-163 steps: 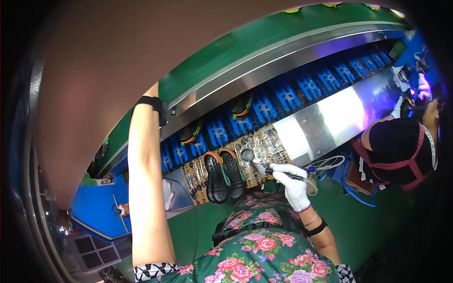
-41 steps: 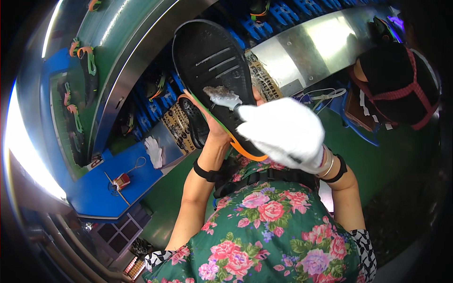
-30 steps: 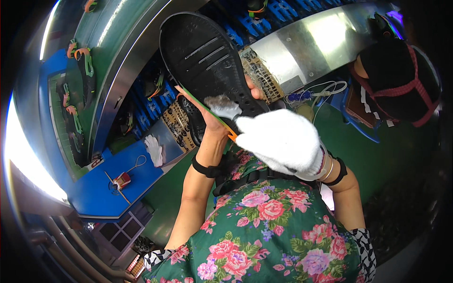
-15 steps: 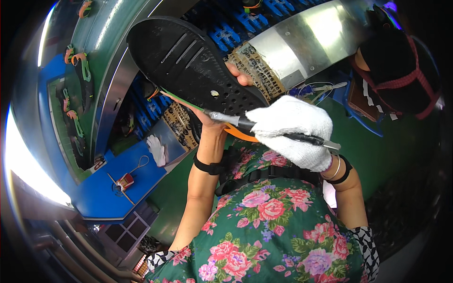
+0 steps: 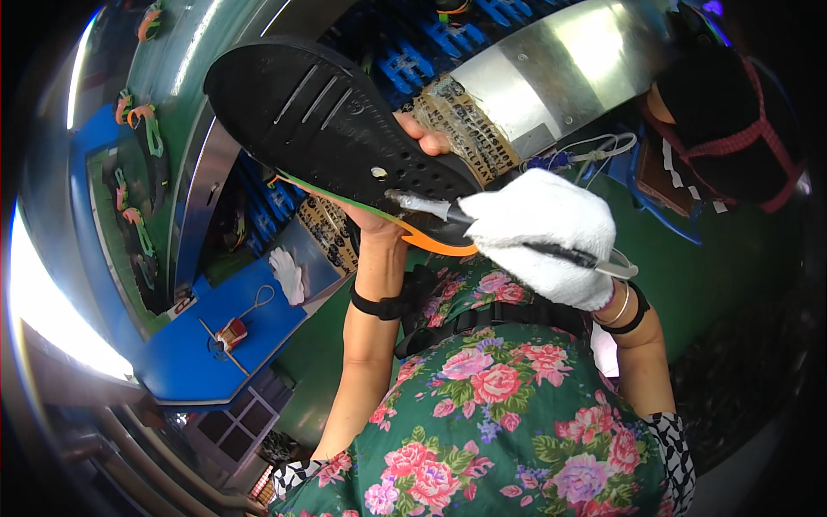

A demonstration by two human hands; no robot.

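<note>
My left hand (image 5: 372,221), bare, grips a black shoe sole (image 5: 332,142) from below, its fingertips curled over the far edge. The sole is tilted, its broad end up and left, with slots there and small round holes toward the narrow end. Green and orange trim runs along its near edge. In a white knitted glove, my right hand (image 5: 547,237) is closed around a slim black-handled tool, apparently a brush (image 5: 422,205). Its pale shaft lies over the sole's narrow end, with the dark tip at or just above the surface. A whitish spot (image 5: 378,174) shows on the sole.
A blue table (image 5: 198,362) at lower left bears a white glove (image 5: 287,276) and a small red item (image 5: 231,334). Green and orange shoe parts (image 5: 146,129) line the far left. Behind the sole are blue racks (image 5: 405,65) and a metal rail (image 5: 577,69). Another person (image 5: 715,129) is at right.
The sole has shifted slightly left and down. The tool's tip has moved from the sole's near edge inward over its surface, and my right hand has shifted slightly right.
</note>
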